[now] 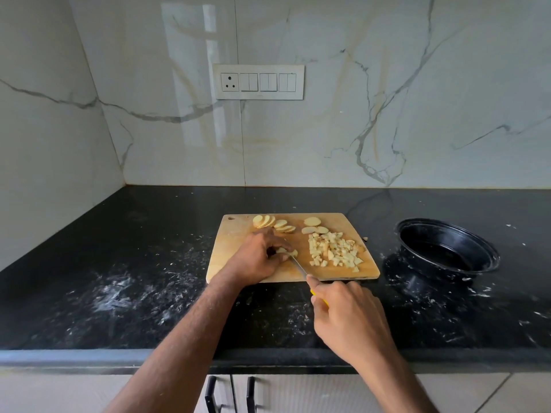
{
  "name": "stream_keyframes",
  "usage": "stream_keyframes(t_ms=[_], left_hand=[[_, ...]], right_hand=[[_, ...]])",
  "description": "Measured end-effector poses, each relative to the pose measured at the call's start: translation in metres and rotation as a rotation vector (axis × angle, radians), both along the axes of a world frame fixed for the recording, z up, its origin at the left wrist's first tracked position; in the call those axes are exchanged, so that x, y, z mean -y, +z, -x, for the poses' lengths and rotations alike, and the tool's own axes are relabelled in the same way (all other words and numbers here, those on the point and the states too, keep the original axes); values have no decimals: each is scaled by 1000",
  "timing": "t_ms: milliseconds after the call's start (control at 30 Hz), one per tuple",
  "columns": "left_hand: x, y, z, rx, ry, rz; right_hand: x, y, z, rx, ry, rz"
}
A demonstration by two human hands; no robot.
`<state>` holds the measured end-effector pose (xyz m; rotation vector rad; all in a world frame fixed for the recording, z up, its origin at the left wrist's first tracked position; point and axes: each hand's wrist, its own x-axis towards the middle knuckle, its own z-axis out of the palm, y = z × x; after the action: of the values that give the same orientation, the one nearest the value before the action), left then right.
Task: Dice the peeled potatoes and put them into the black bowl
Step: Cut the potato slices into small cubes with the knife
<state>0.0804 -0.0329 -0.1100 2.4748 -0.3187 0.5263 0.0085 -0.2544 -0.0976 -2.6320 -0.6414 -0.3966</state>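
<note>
The black speckled stone bench [119, 263] carried pale smears and flecks at its left. On it lay a rectangular light wooden cutting board [238, 234]. Along the board's far edge sat a fanned row of round pale-yellow potato slices [272, 223], with two more loose slices [313, 225] just to their right.

The left hand [258, 257] rested on the board's left half, fingers curled down over a small stack of potato pieces [287, 251], pinning them against the wood. The thin steel blade of a yellow-handled knife [299, 268] ran diagonally from those pieces back toward the near edge of the board; its tip met the held pieces (how deep it sat in them could not be told). The right hand [348, 320] was clenched around the knife's handle, forefinger stretched along the top, just off the board's near edge.

On the board's right half lay a heap of diced pale potato cubes [334, 248]. One small scrap [365, 239] lay on the bench just beside the board's right edge. Farther right, apart from the board, stood the round black bowl [489, 254], tilted, with no potato visible inside.
</note>
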Motion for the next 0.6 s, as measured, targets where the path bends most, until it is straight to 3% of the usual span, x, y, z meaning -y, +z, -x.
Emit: stream_keyframes(t_ms=[233,600], left_hand=[[-1,5,5,-24,112,164],[-3,5,5,-16,171,182]], right_hand=[[-8,-9,-4,91,-63,-184],[-31,-8,-16,75,2,-147]])
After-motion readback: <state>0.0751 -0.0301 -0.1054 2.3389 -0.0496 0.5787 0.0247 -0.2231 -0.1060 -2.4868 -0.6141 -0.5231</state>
